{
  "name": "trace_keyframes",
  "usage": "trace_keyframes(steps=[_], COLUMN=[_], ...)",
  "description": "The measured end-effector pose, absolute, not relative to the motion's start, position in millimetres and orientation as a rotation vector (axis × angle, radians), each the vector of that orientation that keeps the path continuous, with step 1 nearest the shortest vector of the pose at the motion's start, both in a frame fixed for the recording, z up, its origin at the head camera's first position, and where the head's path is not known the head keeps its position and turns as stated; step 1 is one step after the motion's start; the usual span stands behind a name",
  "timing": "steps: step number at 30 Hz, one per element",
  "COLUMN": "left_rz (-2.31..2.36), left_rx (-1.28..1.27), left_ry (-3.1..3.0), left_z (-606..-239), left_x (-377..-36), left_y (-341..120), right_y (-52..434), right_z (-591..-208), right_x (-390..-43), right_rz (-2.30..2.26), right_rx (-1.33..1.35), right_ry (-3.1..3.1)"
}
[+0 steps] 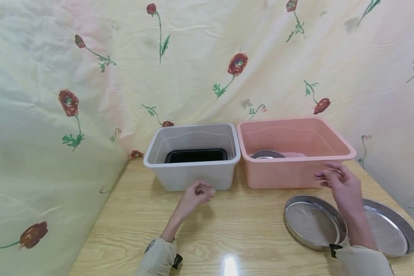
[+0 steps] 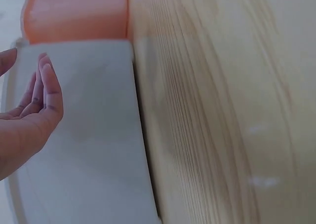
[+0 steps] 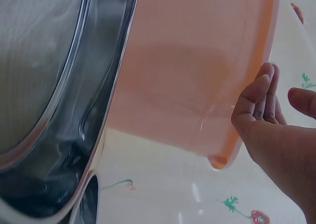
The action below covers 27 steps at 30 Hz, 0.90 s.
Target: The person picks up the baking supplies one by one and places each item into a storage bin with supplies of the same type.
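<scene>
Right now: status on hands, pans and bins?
Left hand loosely curled, empty, by grey bin. Right hand empty, above two steel pans. Pink bin behind. Nothing in the way.

We see a black tray point(image 1: 196, 155) inside the grey bin point(image 1: 192, 176). Behind our wooden table point(image 1: 227, 226) hangs a flowered cloth point(image 1: 89, 76).

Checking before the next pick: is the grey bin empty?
No, the head view shows a black tray lying on the bottom of the grey bin.
</scene>
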<state>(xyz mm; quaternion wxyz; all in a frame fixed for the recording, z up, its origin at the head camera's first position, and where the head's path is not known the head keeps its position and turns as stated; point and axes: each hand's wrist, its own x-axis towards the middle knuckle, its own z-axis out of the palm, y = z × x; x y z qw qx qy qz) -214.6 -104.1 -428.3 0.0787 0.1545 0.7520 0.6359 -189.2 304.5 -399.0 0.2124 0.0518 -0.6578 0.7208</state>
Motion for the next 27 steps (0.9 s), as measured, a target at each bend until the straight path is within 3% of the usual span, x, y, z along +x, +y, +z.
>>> trace_keyframes(steps=[14,21,27], left_rz=[1.878,1.907,1.909], left_rx=[0.546,0.565,0.589], left_ry=[2.243,2.207,2.158], left_z=[-407,-441,-445], left_x=[-194,-208,-204], left_y=[-52,-31,-15], right_y=[331,341,347], right_z=[-399,-399,-399], right_x=[-186,-186,-187], right_rz=[2.015,2.019,2.034], right_rx=[0.126,0.118,0.124], right_ry=[-1.766,-1.783,-1.772])
